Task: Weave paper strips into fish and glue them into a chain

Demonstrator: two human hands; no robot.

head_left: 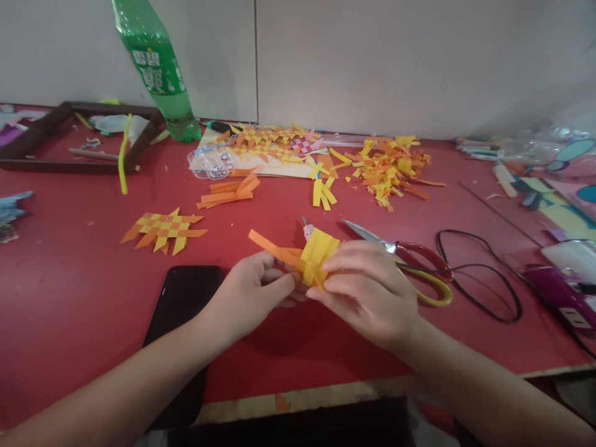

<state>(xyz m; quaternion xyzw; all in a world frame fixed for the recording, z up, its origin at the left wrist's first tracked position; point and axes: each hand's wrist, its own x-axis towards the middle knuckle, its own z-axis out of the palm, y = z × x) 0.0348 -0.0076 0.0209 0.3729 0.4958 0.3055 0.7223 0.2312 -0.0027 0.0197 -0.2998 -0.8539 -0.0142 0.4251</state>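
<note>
Between my hands, above the red table, is a piece of woven paper strips (318, 253), yellow and orange, with one orange strip sticking out to the left. My left hand (254, 288) pinches its left side between thumb and fingers. On its right side my right hand (372, 288) grips the yellow part with closed fingertips. Scissors (421, 264) with one red and one yellow handle loop lie just beyond my right hand. Behind the paper a pointed tool with a pink handle (308, 230) is partly hidden. A finished woven paper fish (165, 231) lies to the left.
A black phone (186, 292) lies under my left forearm. Behind are a green bottle (162, 81), a dark frame (60, 166), orange strips (230, 191), yellow strips (323, 194) and a scrap pile (395, 167). A black cable (507, 313) and purple device (561, 295) are at right.
</note>
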